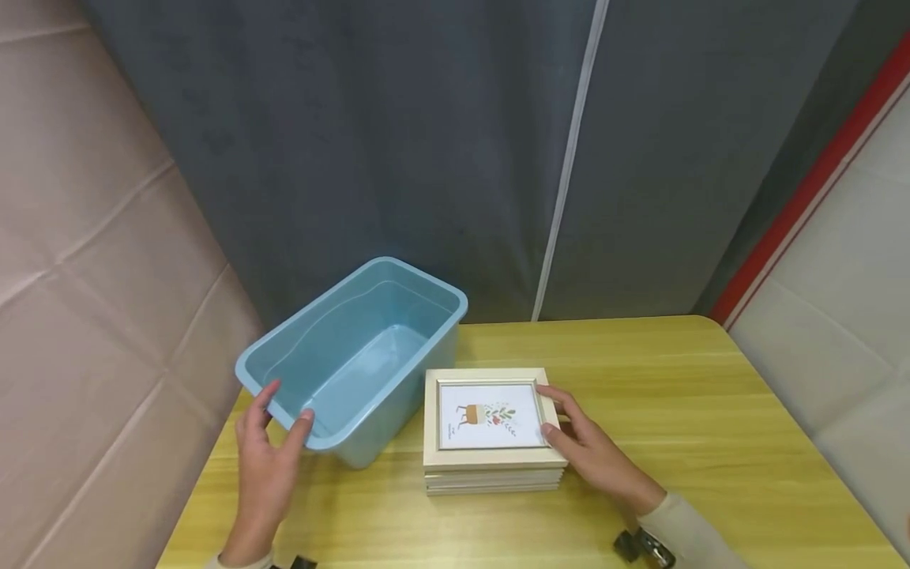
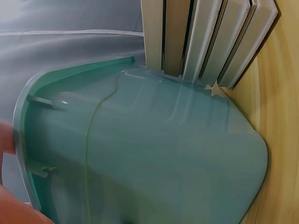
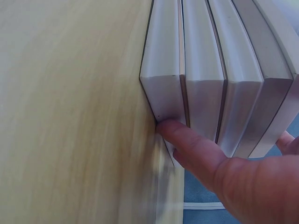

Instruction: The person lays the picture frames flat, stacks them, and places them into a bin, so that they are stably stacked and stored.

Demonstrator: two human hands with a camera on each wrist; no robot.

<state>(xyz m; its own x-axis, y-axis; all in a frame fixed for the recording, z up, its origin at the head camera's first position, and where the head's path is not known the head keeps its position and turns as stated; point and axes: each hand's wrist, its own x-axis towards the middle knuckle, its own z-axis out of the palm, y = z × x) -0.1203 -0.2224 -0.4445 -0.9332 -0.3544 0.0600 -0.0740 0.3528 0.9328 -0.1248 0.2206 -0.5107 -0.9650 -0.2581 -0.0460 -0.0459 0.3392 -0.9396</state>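
Note:
On the left, a light blue plastic basin (image 1: 355, 356) stands on the table, its inside bare. My left hand (image 1: 266, 466) is at its near-left corner, with a finger and the thumb spread against the rim (image 2: 23, 107). Right beside the basin lies a stack of cream-framed picture frames (image 1: 490, 480); the top one shows a potted-plant print (image 1: 490, 415). My right hand (image 1: 600, 458) touches the right side of this stack. In the right wrist view, one digit (image 3: 196, 149) rests against the edge of the lowest frame (image 3: 161, 88).
The yellow wooden table (image 1: 640, 395) extends to the right of the stack. A dark grey curtain (image 1: 426, 158) hangs behind it. Pale padded panels rise at the left (image 1: 107, 316) and right (image 1: 846, 316), the right one with a red border.

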